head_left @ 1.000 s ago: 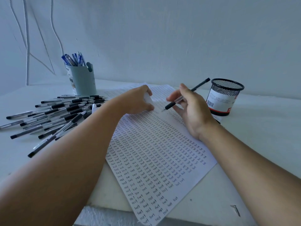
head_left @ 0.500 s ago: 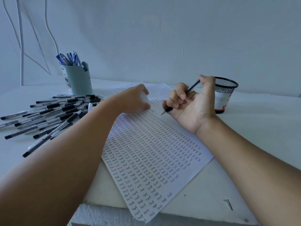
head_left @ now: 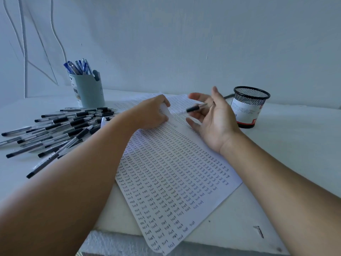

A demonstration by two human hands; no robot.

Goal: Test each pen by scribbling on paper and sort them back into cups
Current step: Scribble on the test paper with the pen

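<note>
A black-gripped clear ballpoint pen point(head_left: 196, 108) is held loosely across the spread fingers point(head_left: 198, 96) of the right hand point(head_left: 212, 119), near the black mesh cup point(head_left: 249, 106). The left hand point(head_left: 151, 113) pinches the white paper sheet point(head_left: 175, 172) (covered in written "test"). Judged step: sorting; dropping into a cup seems next. The white bench point(head_left: 295, 145) stands against a pale wall point(head_left: 184, 43).

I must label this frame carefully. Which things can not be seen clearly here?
Head view only:
- Right hand, black pen: motion-blurred, grip unclear.
- Left hand fingertips: hidden behind curled white paper.
- Black mesh cup: contents hidden by its wall.
- Grey cup: label cut off, unreadable.
</note>
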